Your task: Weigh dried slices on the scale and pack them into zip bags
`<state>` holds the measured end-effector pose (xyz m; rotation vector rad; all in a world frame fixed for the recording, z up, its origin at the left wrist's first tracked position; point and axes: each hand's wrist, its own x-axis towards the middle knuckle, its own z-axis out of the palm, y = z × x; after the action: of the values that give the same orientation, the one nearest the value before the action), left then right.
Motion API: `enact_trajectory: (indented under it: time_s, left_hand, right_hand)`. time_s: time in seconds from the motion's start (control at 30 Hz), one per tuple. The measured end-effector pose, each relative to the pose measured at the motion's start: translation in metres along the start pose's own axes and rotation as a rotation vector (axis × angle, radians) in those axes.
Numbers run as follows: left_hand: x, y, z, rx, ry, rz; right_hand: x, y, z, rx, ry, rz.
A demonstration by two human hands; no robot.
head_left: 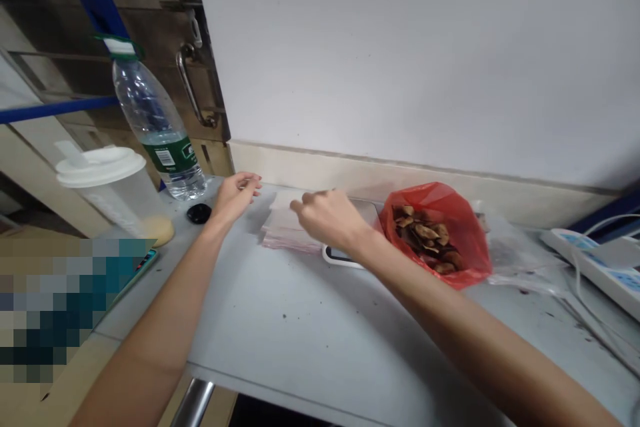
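Observation:
My left hand (235,199) hovers over the left part of the table, fingers loosely bent and apart, with nothing visible in it. To its right lies a stack of thin white sheets or small bags with pinkish edges (287,233). My right hand (325,217) is closed above the right side of this stack; what its fingers hold, if anything, is hidden. Partly under my right wrist is a white digital scale (369,211) with a dark display. Beside the scale stands an open red plastic bag (470,247) holding brown dried slices (427,235).
A large water bottle (167,153) and a lidded plastic cup (113,197) stand at the left, near a black round cap (199,213). Clear plastic bags (520,250) and a white power strip (600,267) with cables lie right. A white wall (400,67) rises behind.

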<state>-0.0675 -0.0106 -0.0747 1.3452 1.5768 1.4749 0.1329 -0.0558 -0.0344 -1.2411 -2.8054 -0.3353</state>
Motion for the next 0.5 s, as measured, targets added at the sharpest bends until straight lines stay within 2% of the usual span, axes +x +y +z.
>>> enact_trajectory:
  time_s: [0.1, 0.27, 0.33, 0.5]
  left_hand:
    - [-0.004, -0.001, 0.003, 0.061, -0.078, 0.083]
    - [-0.017, -0.002, 0.018, 0.358, -0.467, 0.426]
    - [-0.018, -0.005, 0.024, 0.457, -0.595, 0.471]
    - [-0.008, -0.003, 0.032, 0.708, -0.783, 0.492]
  right_hand:
    - [-0.001, -0.020, 0.015, -0.045, -0.143, -0.117]
    - [-0.008, -0.024, 0.028, -0.009, -0.205, -0.120]
    - [-0.011, -0.023, 0.030, -0.013, -0.208, -0.120]
    - [-0.015, -0.024, 0.032, -0.019, -0.176, -0.144]
